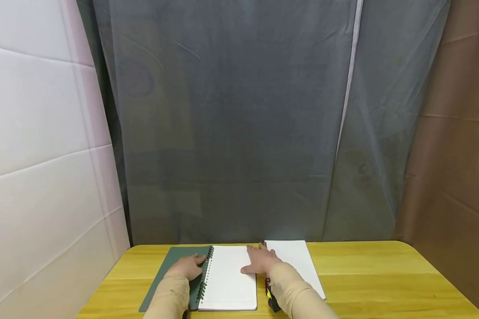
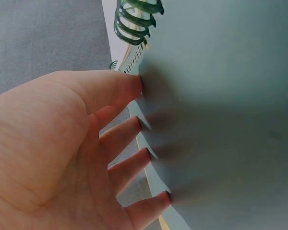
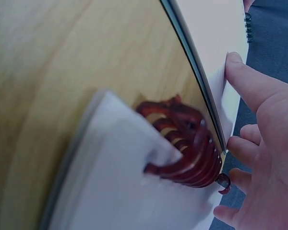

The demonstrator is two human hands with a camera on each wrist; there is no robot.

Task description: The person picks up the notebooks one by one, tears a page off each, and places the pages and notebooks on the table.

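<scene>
A green spiral notebook lies open on the yellow table (image 1: 383,274), its lined page (image 1: 229,283) facing up. My left hand (image 1: 187,267) rests flat on the folded-back green cover (image 1: 171,259), beside the green spiral (image 1: 205,274). In the left wrist view the left hand (image 2: 62,143) has straight fingers, and their fingertips (image 2: 134,86) press the cover (image 2: 221,120) below the spiral (image 2: 134,21). My right hand (image 1: 259,261) lies flat on the page's far right edge. Its fingers (image 3: 249,86) touch that edge next to a second notebook's red spiral (image 3: 182,143).
The second notebook (image 1: 299,261), red-spiralled with a white page up, lies just right of the green one and partly under my right forearm. A small dark and yellow object (image 1: 272,302) sits by the right wrist. A grey curtain (image 1: 239,124) hangs behind the table; a white wall (image 1: 40,155) stands left.
</scene>
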